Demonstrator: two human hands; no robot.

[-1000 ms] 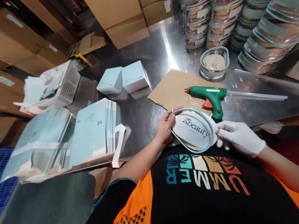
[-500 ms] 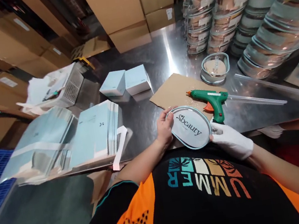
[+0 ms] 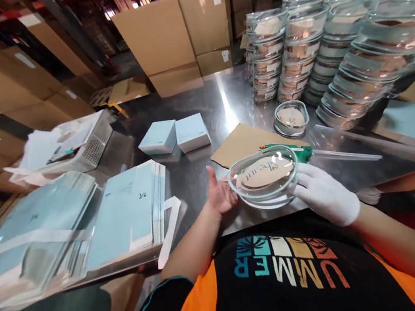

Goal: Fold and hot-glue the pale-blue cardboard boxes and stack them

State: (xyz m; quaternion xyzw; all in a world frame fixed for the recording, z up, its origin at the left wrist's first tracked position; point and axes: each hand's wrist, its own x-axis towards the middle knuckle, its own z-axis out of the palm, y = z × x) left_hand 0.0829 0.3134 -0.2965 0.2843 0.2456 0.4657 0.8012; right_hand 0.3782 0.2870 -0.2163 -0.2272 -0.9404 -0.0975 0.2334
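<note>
Your bare left hand (image 3: 222, 196) and white-gloved right hand (image 3: 324, 194) grip the clear round plastic container (image 3: 263, 178); it hides most of the green glue gun (image 3: 302, 152).

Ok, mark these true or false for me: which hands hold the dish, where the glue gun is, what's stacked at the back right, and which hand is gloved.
1. Both hands hold the clear oval plastic dish. True.
2. The green glue gun is in the right hand. False: it lies on the brown cardboard sheet behind the dish.
3. Stacks of clear dishes stand at the back right. True.
4. The left hand wears the white glove. False: the right does.
</note>
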